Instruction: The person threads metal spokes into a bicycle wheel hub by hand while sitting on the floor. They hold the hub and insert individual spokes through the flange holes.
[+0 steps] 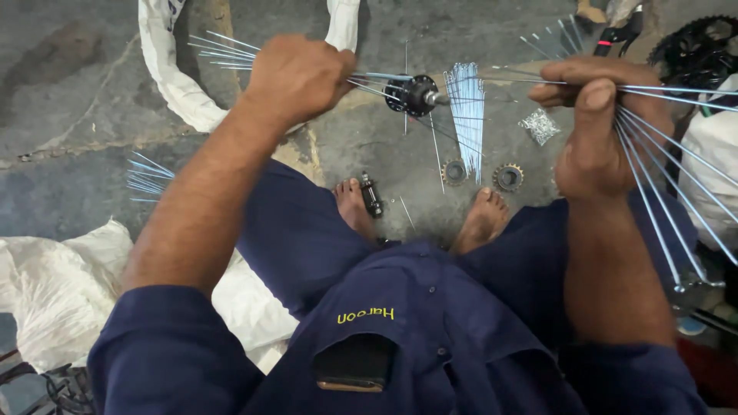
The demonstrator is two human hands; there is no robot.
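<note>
Hub (413,94) with spokes (661,165) sits between both hands, above the floor (69,115). Left hand (298,77) is clenched on one spoke bundle; right hand (596,127) grips another.

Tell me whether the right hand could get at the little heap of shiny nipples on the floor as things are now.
Probably not right away: the right hand is closed on a fan of spokes. The heap of nipples lies uncovered on the floor just beside it.

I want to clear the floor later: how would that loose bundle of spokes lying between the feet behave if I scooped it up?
The spoke bundle looks thin and bare metal, so it would probably feel springy, not floppy. Nothing visibly ties it, so the spokes would likely slide apart and scatter. On the hard concrete floor strays may roll.
</note>
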